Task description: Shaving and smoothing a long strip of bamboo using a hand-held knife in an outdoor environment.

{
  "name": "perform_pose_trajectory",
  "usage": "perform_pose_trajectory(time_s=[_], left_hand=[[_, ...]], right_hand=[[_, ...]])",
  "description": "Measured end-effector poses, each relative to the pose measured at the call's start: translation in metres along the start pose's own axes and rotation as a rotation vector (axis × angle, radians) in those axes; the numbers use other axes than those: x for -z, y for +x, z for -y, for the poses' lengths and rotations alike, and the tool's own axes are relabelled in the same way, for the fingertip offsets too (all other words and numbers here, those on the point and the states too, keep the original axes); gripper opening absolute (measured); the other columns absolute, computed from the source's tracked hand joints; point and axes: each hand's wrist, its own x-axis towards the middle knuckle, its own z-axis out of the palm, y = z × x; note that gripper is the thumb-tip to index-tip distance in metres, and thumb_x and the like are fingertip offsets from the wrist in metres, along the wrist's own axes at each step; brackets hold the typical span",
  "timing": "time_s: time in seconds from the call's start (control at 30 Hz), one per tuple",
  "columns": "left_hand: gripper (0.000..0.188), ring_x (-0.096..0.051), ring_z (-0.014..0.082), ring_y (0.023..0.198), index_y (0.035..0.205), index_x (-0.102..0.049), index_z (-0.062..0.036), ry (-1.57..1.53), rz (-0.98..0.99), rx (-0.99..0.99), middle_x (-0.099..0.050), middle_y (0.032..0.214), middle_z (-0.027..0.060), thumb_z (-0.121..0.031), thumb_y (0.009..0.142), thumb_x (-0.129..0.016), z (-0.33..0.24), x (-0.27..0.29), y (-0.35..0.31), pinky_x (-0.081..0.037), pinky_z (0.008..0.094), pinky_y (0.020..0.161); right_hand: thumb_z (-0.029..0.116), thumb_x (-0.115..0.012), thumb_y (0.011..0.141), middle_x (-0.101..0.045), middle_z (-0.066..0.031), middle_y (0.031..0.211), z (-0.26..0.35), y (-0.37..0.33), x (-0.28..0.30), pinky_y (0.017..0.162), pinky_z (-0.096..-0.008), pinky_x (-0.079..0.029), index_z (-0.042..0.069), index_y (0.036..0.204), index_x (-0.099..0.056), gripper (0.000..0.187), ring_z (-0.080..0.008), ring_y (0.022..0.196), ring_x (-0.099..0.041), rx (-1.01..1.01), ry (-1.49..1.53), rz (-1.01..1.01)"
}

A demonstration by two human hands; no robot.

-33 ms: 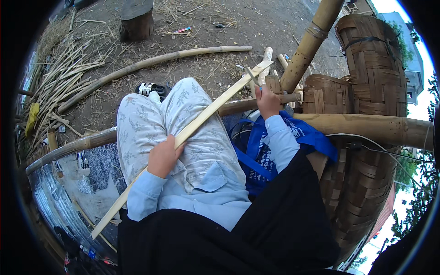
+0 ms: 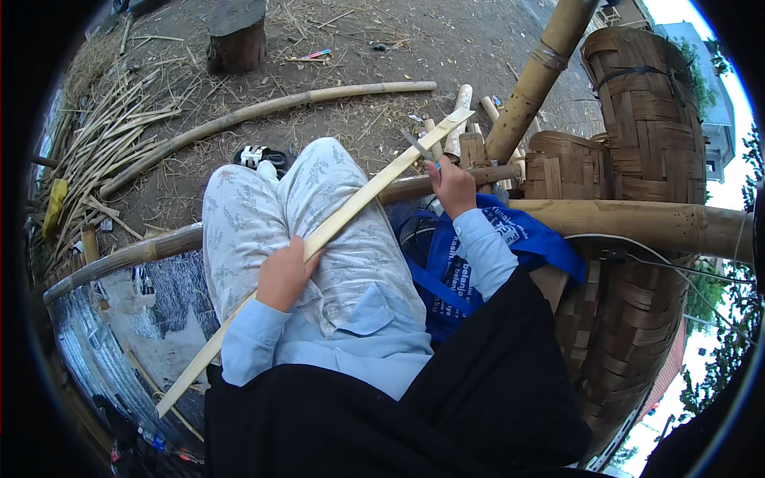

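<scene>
We look down on one stretch of littered ground (image 2: 351, 48). To the right we count at least two woven baskets (image 2: 649, 143), one tall, one shorter. Four long poles (image 2: 309, 97) of bamboo show: one leaning, one level at right, one bent along the ground, one visible on both sides of two trousered legs (image 2: 239, 215). At upper left spreads one heap of sticks (image 2: 131, 131), too many for us to number. One pale strip (image 2: 358, 203) slants across the legs, its lower end out to the left, its upper end past them on the right. One blue bag (image 2: 530, 239) sits just right of the legs, and one stump (image 2: 237, 44) stands at the top. We find two hands, well apart: the left hand (image 2: 284, 275) clamps the strip's middle, and the right hand (image 2: 454, 189) grips one knife (image 2: 417, 145). Its blade crosses the strip near the upper end (whether it touches, we cannot tell).
</scene>
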Motion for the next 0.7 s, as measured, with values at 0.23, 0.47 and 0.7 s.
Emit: perform_pose_trajectory(time_s=[0.23,0.47,0.7], left_hand=[[0.037,-0.058,0.0358,0.059,0.082,-0.046,-0.0027,-0.018,0.014,0.003,-0.058,0.062,0.0179,-0.038,0.083,-0.056,-0.005,-0.003,0.000,-0.045,0.0459,0.051],[0.038,-0.058,0.0362,0.057,0.081,-0.046,-0.0025,-0.027,0.016,-0.028,-0.058,0.062,0.0179,-0.040,0.083,-0.055,-0.005,-0.005,-0.002,-0.045,0.0457,0.051],[0.039,-0.058,0.0348,0.056,0.080,-0.046,-0.0030,-0.004,-0.032,-0.018,-0.058,0.061,0.0178,-0.040,0.083,-0.055,-0.001,0.006,0.006,-0.045,0.0444,0.049]], right_hand=[[0.039,-0.043,0.091,-0.056,-0.0172,0.059,-0.019,0.011,0.008,0.050,-0.0472,-0.044,0.007,0.073,-0.052,0.038,-0.0378,0.057,-0.057,-0.352,-0.071,0.029],[0.044,-0.045,0.089,-0.056,-0.0144,0.057,0.028,-0.019,0.002,0.047,-0.0442,-0.045,0.007,0.070,-0.051,0.042,-0.0346,0.053,-0.058,0.012,0.054,0.090],[0.040,-0.043,0.091,-0.055,-0.0171,0.055,0.055,-0.009,0.015,0.050,-0.0468,-0.045,0.006,0.068,-0.049,0.042,-0.0375,0.055,-0.057,-0.074,0.112,0.149]])
